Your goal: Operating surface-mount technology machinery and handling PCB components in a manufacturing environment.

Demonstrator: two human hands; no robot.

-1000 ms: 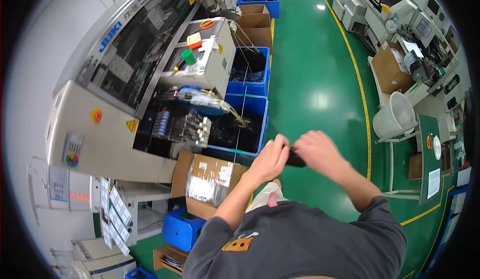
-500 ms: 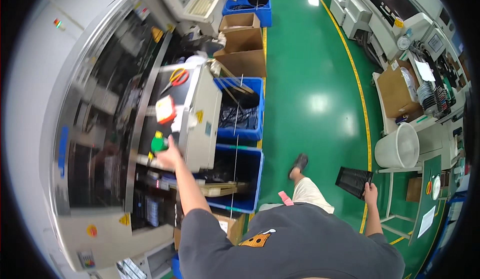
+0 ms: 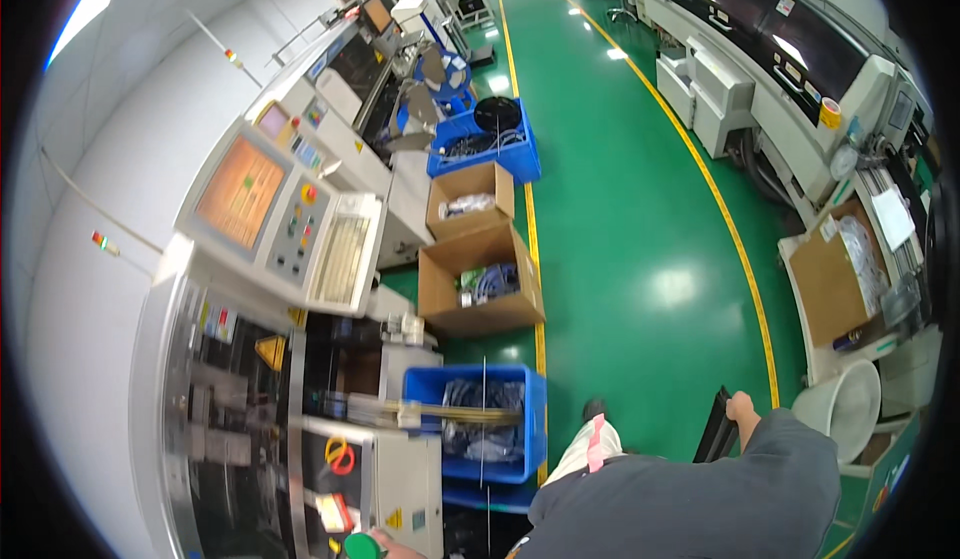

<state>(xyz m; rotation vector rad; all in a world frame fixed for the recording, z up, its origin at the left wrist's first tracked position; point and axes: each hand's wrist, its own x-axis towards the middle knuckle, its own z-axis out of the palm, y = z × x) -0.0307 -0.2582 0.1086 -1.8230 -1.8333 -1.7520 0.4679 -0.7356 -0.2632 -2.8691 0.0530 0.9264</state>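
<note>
Near the bottom edge, my left hand (image 3: pixel 396 546) is closed around a green round thing (image 3: pixel 362 546), possibly a roll of tape; part of the hand is cut off by the picture's edge. Beside it on the machine's ledge lie a small red-and-white box (image 3: pixel 333 512) and scissors with red and yellow handles (image 3: pixel 340 455). My right hand (image 3: pixel 742 406) grips a black slotted tray (image 3: pixel 714 427), which hangs at my right side over the green floor and shows mostly edge-on.
A blue bin (image 3: pixel 535 424) with dark bagged material stands right of the ledge, thin rods reaching across it. Beyond are cardboard boxes (image 3: pixel 482 319) and another blue bin (image 3: pixel 520 159). A machine console (image 3: pixel 290 224) is at left. On the right stand a white bucket (image 3: pixel 850 409) and more machines.
My view has swung up and forward along the aisle, so the ledge and my left hand sit lower. The tray in my right hand has turned from flat to nearly edge-on.
</note>
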